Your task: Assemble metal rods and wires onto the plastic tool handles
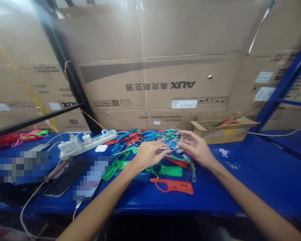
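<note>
Both hands are over a pile of red, green and blue plastic lighter-like casings on the blue table (210, 197). My left hand (148, 154) has its fingers closed on a thin metal part with a wire (172, 148). The wire loops across to my right hand (194, 147), whose thumb and fingertips pinch near its other end. Below the hands lie a green casing (169, 170) and a red casing (175, 186) with a loop-shaped handle. A clear part (193, 174) rests to the right of them.
A white power strip (95, 142) with plugs, an earphone case (101, 148) and phones (91, 179) with cables lie left. An open cardboard box (223, 132) stands behind right. Small pink pieces (223, 152) lie nearby. Blue and black frame posts flank large cardboard.
</note>
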`<state>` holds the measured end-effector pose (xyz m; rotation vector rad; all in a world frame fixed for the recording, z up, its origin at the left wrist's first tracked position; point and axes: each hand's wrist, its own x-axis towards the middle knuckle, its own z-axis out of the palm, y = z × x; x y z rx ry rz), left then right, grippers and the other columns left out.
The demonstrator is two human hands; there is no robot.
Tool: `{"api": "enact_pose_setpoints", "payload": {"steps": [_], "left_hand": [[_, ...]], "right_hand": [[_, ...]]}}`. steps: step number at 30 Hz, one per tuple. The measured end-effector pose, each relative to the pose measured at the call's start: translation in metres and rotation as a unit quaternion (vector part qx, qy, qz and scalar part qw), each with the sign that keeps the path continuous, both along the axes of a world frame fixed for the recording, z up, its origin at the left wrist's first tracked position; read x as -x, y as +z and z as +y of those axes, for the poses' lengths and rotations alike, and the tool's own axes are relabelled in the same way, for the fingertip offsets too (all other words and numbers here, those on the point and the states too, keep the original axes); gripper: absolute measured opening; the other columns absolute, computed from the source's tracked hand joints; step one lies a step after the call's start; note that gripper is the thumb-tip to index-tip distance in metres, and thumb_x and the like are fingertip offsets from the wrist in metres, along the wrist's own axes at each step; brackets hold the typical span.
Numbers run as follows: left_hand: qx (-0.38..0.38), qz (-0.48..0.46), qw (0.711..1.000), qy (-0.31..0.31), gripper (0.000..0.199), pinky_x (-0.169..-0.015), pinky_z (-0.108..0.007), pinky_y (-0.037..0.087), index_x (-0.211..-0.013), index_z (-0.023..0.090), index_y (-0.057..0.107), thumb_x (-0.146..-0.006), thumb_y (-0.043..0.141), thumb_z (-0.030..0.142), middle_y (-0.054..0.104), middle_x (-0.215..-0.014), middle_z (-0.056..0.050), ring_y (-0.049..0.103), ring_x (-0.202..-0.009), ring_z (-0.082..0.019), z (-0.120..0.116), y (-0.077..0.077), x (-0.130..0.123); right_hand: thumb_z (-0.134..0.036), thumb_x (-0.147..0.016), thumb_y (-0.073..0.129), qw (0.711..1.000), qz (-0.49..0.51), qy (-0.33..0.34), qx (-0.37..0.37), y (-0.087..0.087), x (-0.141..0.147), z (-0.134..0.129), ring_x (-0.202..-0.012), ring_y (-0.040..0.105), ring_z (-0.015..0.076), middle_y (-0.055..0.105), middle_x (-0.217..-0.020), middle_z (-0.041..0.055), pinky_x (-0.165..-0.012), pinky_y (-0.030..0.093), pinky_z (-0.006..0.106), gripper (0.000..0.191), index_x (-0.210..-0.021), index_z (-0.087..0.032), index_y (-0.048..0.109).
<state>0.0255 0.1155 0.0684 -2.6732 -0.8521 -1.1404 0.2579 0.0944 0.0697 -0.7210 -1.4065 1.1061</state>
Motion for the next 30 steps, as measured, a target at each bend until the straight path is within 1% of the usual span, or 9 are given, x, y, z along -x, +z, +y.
{"api": "enact_pose_setpoints", "payload": {"steps": [3, 7, 12, 16, 19, 22, 27, 30], "left_hand": [[0.001, -0.003, 1.0, 0.003, 0.032, -0.059, -0.023, 0.044, -0.1, 0.022, 0.079, -0.105, 0.057, 0.045, 0.079, -0.086, -0.003, 0.073, -0.071, -0.016, 0.0, 0.001, 0.0], [0.005, -0.006, 1.0, 0.001, 0.032, -0.059, -0.023, 0.043, -0.099, 0.022, 0.079, -0.103, 0.059, 0.047, 0.078, -0.086, -0.002, 0.071, -0.069, -0.015, -0.001, 0.003, 0.0], [0.018, -0.013, 1.0, -0.003, 0.036, -0.06, -0.023, 0.043, -0.098, 0.023, 0.08, -0.106, 0.054, 0.046, 0.078, -0.085, -0.002, 0.07, -0.068, -0.014, -0.001, 0.004, 0.001], [0.029, -0.025, 0.999, -0.001, 0.034, -0.06, -0.024, 0.043, -0.097, 0.022, 0.08, -0.105, 0.056, 0.044, 0.078, -0.084, -0.001, 0.07, -0.066, -0.015, -0.001, 0.004, 0.001], [0.037, -0.028, 0.999, -0.004, 0.032, -0.061, -0.024, 0.044, -0.098, 0.022, 0.08, -0.105, 0.057, 0.043, 0.079, -0.086, -0.001, 0.071, -0.067, -0.015, -0.002, 0.005, 0.0], [0.043, -0.028, 0.999, -0.008, 0.031, -0.061, -0.024, 0.044, -0.099, 0.022, 0.08, -0.104, 0.059, 0.044, 0.08, -0.089, -0.001, 0.071, -0.068, -0.015, -0.004, 0.006, 0.0], [0.044, -0.034, 0.998, -0.013, 0.034, -0.059, -0.025, 0.043, -0.098, 0.022, 0.08, -0.098, 0.065, 0.053, 0.079, -0.082, 0.0, 0.071, -0.067, -0.016, -0.004, 0.005, 0.0], [0.044, -0.037, 0.998, -0.016, 0.032, -0.058, -0.025, 0.042, -0.096, 0.022, 0.08, -0.097, 0.067, 0.052, 0.079, -0.081, 0.0, 0.071, -0.066, -0.016, -0.003, 0.003, -0.001]], "right_hand": [[-0.035, -0.075, 0.089, 1.0, 0.003, -0.007, -0.004, -0.001, 0.001, 0.0, -0.077, 0.07, 0.0169, 0.063, -0.09, 0.0002, -0.066, 0.068, 0.034, 0.056, -0.126, -0.028, 0.067], [-0.034, -0.076, 0.087, 1.0, -0.016, 0.003, -0.006, 0.003, -0.002, -0.002, -0.078, 0.072, 0.0175, 0.063, -0.092, 0.0007, -0.065, 0.068, 0.033, 0.063, -0.134, -0.03, 0.064], [-0.035, -0.082, 0.083, 0.997, -0.064, 0.042, 0.021, 0.012, -0.009, -0.008, -0.089, 0.076, 0.0232, 0.069, -0.095, 0.0051, -0.066, 0.068, 0.033, 0.061, -0.139, -0.028, 0.063], [-0.034, -0.085, 0.081, 0.995, -0.074, 0.053, 0.038, 0.017, -0.014, -0.011, -0.099, 0.076, 0.026, 0.07, -0.101, 0.0069, -0.066, 0.068, 0.032, 0.058, -0.14, -0.028, 0.063], [-0.035, -0.086, 0.08, 0.995, -0.079, 0.051, 0.032, 0.017, -0.017, -0.009, -0.096, 0.076, 0.0257, 0.071, -0.1, 0.0072, -0.064, 0.068, 0.031, 0.054, -0.137, -0.026, 0.066], [-0.04, -0.085, 0.08, 0.996, -0.078, 0.046, 0.024, 0.015, -0.018, -0.006, -0.092, 0.077, 0.0256, 0.073, -0.095, 0.0069, -0.063, 0.068, 0.032, 0.051, -0.131, -0.023, 0.068], [-0.047, -0.082, 0.082, 0.996, -0.087, 0.02, -0.011, 0.008, -0.013, -0.002, -0.087, 0.077, 0.0251, 0.077, -0.093, 0.007, -0.065, 0.068, 0.036, 0.044, -0.116, -0.023, 0.071], [-0.05, -0.08, 0.082, 0.995, -0.093, 0.003, -0.028, 0.004, -0.007, -0.001, -0.085, 0.078, 0.0257, 0.077, -0.089, 0.0052, -0.063, 0.068, 0.037, 0.041, -0.107, -0.023, 0.069]]}}
